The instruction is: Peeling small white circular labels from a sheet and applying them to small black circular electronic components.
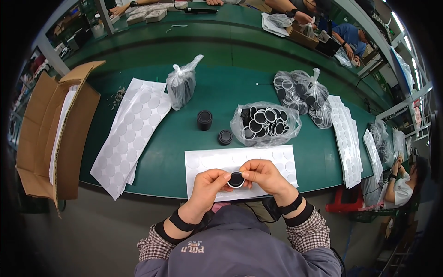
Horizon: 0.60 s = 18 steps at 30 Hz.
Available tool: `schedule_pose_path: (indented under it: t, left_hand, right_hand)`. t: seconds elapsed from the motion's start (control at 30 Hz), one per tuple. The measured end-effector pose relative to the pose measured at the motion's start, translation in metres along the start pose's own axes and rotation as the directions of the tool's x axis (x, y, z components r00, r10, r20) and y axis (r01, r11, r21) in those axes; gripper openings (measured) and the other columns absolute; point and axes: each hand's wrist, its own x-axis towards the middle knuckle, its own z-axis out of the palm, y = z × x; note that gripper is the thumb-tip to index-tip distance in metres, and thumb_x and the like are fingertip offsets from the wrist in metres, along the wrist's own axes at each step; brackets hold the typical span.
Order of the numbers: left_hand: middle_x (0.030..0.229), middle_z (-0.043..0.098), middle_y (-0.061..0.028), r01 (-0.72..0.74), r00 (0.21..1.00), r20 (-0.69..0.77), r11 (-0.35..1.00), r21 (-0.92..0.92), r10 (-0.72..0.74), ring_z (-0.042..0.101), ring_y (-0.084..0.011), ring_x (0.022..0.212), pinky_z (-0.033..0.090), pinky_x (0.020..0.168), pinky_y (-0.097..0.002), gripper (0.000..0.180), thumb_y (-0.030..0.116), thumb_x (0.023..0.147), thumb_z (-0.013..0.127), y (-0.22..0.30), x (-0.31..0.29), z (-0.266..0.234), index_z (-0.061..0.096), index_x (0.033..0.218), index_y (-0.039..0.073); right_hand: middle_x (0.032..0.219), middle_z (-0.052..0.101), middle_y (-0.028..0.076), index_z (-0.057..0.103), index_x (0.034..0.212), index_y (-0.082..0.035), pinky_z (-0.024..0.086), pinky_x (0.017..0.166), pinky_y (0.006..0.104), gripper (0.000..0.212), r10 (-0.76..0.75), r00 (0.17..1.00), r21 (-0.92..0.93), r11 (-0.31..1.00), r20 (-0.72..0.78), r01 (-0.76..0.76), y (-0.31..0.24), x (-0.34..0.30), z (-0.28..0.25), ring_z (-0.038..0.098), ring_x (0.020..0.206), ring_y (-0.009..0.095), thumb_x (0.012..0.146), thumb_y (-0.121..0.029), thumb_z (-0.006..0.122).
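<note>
Head view: left hand [208, 183] and right hand [264, 176] pinching one black disc [236, 179] over the white sheet [197, 160]

So both hands are clamping the same piece here. The left thumb is pressing on the disc's left edge, the right thumb is gripping its right edge, and fingertips are showing around and under it. The disc is wearing a pale rim and sitting over the near half of the white sheet; can't tell if anything is actually touching the paper. The sheet itself is lying flat on the green table [214, 85] with faint round outlines on it.

Just beyond the sheet, an open plastic bag [236, 128] is holding a heap of rimmed discs [265, 121]. Also beyond it, more to the left, a tall black cylinder [204, 121] and a shorter black cylinder [225, 137] are standing apart.

Left of the sheet, a stack of sticker sheets [131, 134] is fanning out a bit, and farther left an open cardboard box [85, 127] is leaning outward. A tied bag [181, 88] is standing well beyond the sheet, on its left. Beyond it on the right, some bagged discs [302, 90] are piling up, and right of it another sheet stack [344, 141] is lying lengthwise.
</note>
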Motion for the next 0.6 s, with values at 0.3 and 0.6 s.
schedule_pose_path:
  t: [0.3,0.6]
  left_hand:
    - [0.079,0.06,-0.0068,-0.072,0.997,-0.003,0.997,0.02,0.073,0.057,-0.0114,0.065,0.05,0.062,-0.0245,0.014,0.011,0.085,0.053,0.0005,0.0003,0.0027,0.058,0.088,-0.002]
    - [0.076,0.061,-0.0066,-0.056,0.998,-0.014,0.995,0.083,0.057,0.059,-0.0114,0.065,0.05,0.06,-0.0234,0.016,0.013,0.085,0.054,-0.0006,-0.0013,0.0022,0.059,0.087,-0.002]
  right_hand:
    - [0.072,0.059,0.006,0.057,0.087,0.002,0.045,0.055,0.021,0.013,-0.072,0.996,-0.013,0.997,-0.051,0.072,-0.0004,-0.0001,0.0026,0.055,0.061,0.01,0.083,-0.01,0.056]
    - [0.072,0.06,0.007,0.057,0.087,0.004,0.045,0.054,0.0218,0.014,-0.128,0.981,-0.07,0.99,-0.146,0.119,0.0034,-0.0015,0.0063,0.055,0.059,0.011,0.083,-0.009,0.056]
